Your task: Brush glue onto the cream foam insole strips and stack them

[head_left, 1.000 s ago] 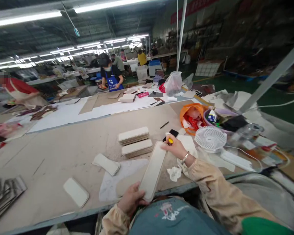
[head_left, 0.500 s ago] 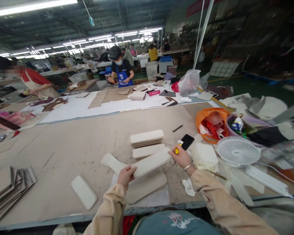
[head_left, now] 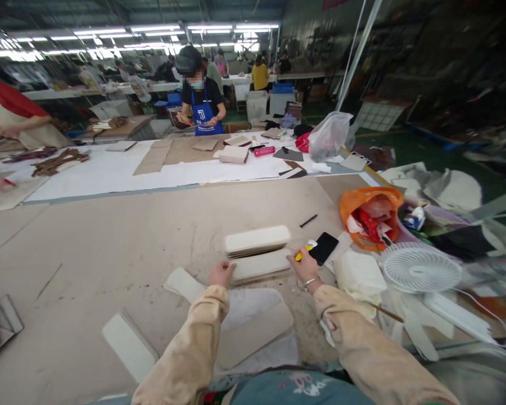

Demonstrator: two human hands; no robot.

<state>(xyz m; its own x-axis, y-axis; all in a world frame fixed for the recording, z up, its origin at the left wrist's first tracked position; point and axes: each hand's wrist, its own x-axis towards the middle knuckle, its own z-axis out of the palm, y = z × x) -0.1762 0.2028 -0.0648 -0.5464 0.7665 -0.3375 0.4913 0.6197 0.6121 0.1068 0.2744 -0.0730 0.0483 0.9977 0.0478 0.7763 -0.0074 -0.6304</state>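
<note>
My left hand [head_left: 222,274] pinches the left end of a long cream panel with rounded corners [head_left: 260,265]. At its other end, my right hand [head_left: 305,265] is closed on the panel too, with a small yellow-handled tool [head_left: 298,256] tucked in the fingers; its working end is hidden. The panel lies level over the nearer pile, just in front of a stack of similar cream panels [head_left: 257,239]. Closer to me are wider beige sheets [head_left: 257,332] on pale paper. A cream strip [head_left: 184,284] lies left of my left hand, and another cream panel [head_left: 129,343] rests further left.
Right of my hands are a black phone [head_left: 324,248], a dark pen-like stick [head_left: 308,220], a white block-shaped bundle [head_left: 360,275], a white fan [head_left: 421,267] and an orange bag [head_left: 349,211]. Across the table, a co-worker in a blue apron [head_left: 204,112] handles something.
Both hands have moved the cream panel away from me and down, from above the beige sheets onto the nearer pile. The camera view has turned slightly right.
</note>
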